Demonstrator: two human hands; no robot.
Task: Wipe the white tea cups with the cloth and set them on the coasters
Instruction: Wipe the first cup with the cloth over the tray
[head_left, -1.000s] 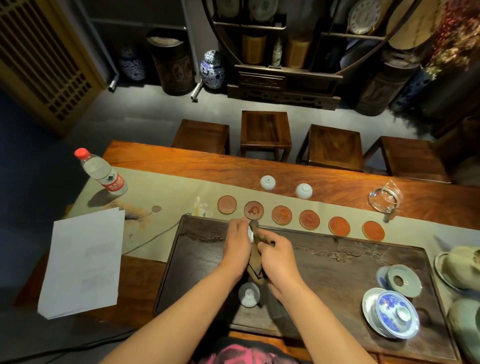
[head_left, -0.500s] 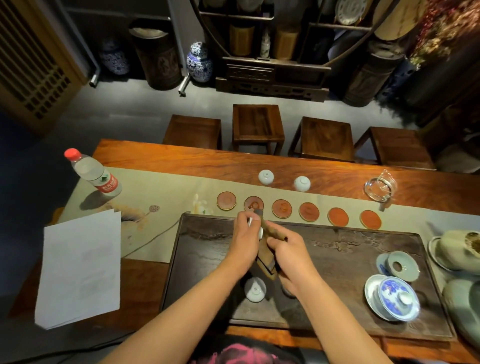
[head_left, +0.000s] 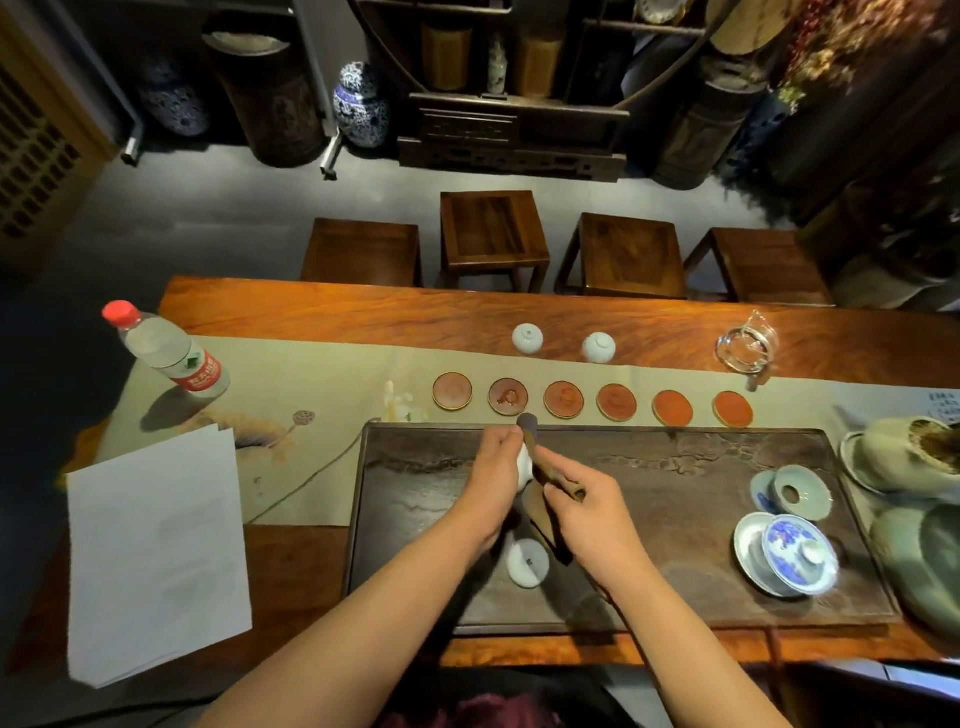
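Head view: a white tea cup (head_left: 522, 464) is held above the dark tea tray (head_left: 727, 597), gripped by the left hand (head_left: 496, 475). The right hand (head_left: 584, 512) pinches the brown cloth (head_left: 543, 467) against it. Rotate the cup steadily; wipe rim and wall fully before choosing among the six coasters (head_left: 564, 399), all unoccupied.

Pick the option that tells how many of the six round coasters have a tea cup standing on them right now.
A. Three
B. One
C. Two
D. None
D. All six coasters lie bare in their row; two white cups sit upside down on the table behind them, one is upside down on the dark tray, and one is in the left hand.
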